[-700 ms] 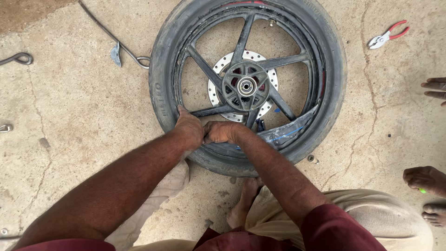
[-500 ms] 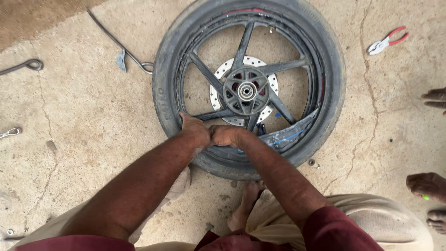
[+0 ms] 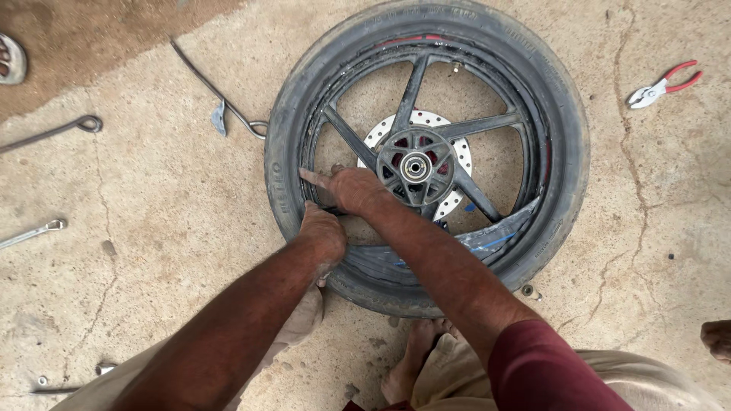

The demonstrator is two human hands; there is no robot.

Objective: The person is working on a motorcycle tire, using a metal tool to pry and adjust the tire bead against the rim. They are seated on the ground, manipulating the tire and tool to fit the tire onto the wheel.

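The fingers [image 3: 314, 178] of the right hand [image 3: 352, 190] lie stretched out and flat, pointing toward the left side of the tyre [image 3: 283, 164], pressed on the edge where rubber meets the black rim [image 3: 314, 144]; they are open and do not close round anything. The left hand [image 3: 321, 234] sits just below it, curled in a fist at the same inner edge of the tyre, and seems to clutch the rubber lip there, though what lies inside the grip is hidden by the knuckles.

The motorcycle wheel lies flat on the concrete floor [image 3: 152, 251], in the upper middle of the view, its five black spokes running to a hub [image 3: 416, 166] with a drilled brake disc [image 3: 449, 129] behind it. Held within the tyre's hollow, a loose black inner tube [image 3: 487, 232] bulges out along the lower right between rim and rubber.

Well apart from the wheel, red-handled pliers [image 3: 659, 86] lie at the upper right. A long bent metal lever [image 3: 209, 84] rests just left of the tyre, and a spanner [image 3: 34, 233] lies near the left edge. The person's bare foot [image 3: 411, 361] stands just below the tyre.
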